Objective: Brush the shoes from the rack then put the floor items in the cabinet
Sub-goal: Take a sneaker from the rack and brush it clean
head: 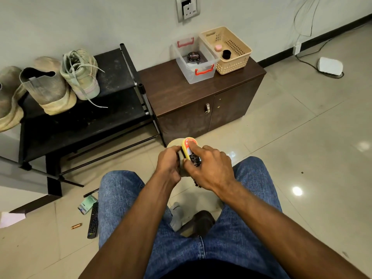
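Step in hand: brushing, judged from the pose; one shoe is off the rack and held between the knees above the floor.
Shoe in work (174,143): tan, mostly hidden behind both hands; only its far end shows.
Left hand (168,162): fingers curled round the near side of the shoe, steadying it.
Right hand (208,167): grips the brush (188,148), a yellow-backed one with dark bristles, thumb on its side and index finger laid straight along its back.
Brush contact: bristles face the shoe; actual contact cannot be told.
Shoe rack (118,65): black, left of the cabinet; three more dusty shoes (79,73) stand on its top shelf.
Cabinet (181,91): dark wood, doors closed.
Floor items: remote control (93,220), pen (91,192), small packet (87,204), copper-coloured tube (76,226), lying near the left knee.
Next move calls for: firm hold by the left hand, brush strokes along the upper, then exchange for a shoe from the rack.
Remaining: floor items not yet stowed.
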